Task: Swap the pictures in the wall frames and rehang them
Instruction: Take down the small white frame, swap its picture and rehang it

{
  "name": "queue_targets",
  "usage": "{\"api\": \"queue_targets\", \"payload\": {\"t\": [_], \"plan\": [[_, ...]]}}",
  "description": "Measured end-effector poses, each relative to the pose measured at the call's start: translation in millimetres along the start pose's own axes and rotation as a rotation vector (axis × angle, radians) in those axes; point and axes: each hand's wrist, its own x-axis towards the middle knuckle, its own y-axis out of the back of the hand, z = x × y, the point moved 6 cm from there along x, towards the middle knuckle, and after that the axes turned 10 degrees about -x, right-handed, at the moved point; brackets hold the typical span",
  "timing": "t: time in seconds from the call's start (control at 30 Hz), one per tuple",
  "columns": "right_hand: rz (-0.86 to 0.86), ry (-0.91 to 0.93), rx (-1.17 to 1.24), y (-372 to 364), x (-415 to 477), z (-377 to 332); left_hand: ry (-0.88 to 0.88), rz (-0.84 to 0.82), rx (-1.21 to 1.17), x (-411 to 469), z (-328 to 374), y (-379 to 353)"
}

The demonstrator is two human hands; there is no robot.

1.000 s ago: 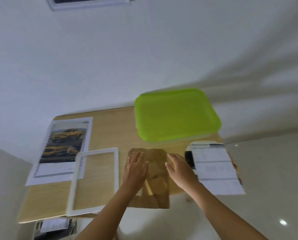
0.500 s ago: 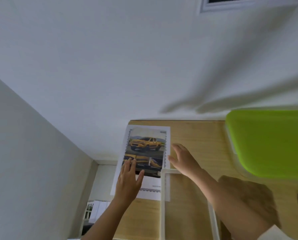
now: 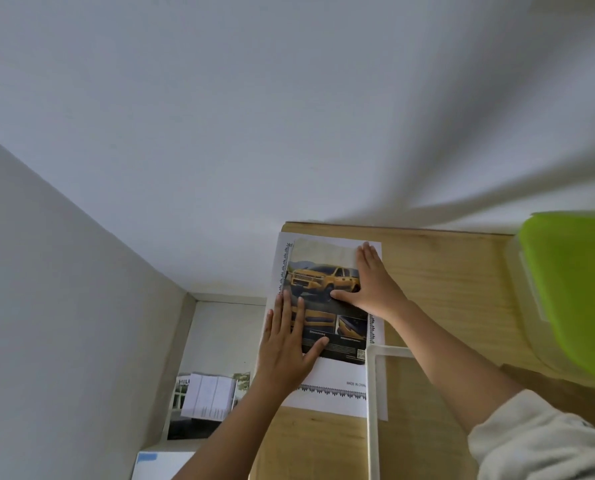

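Picture (image 3: 323, 306) lies flat under both hands' straight fingers (image 3: 282, 317).

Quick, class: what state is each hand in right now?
Left hand: open, fingers flat on the car picture.
Right hand: open, flat on the car picture too.

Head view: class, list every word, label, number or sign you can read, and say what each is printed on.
"MADE IN CHIN": on the white sheet, its end hidden by the frame.
"HILI": on the brochure at lower left, cut off by a leaflet.
Car picture: a QR code; the captions and small print are too blurred to read.
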Motion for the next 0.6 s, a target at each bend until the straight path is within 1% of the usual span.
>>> {"api": "queue_targets", "payload": {"t": [0.13,0.27,0.5,0.6], "plan": [[0.071,-0.017,0.012,-9.8,-1.1,-7.2,0.009,0.025,0.005,1.0,-1.1,-2.8],[0.117,-0.021,0.114,-11.3,-4.2,-11.1,0.018,0.034,0.006,0.6,-1.6,-0.9],[0.234,-0.119,0.588,-12.1,-25.8,-8.8,0.02,0.035,-0.008,0.7,-4.3,0.0],[0.302,-0.18,0.691,-18.3,-39.9,-9.4,0.017,0.039,-0.01,0.5,-5.2,0.7]]}}
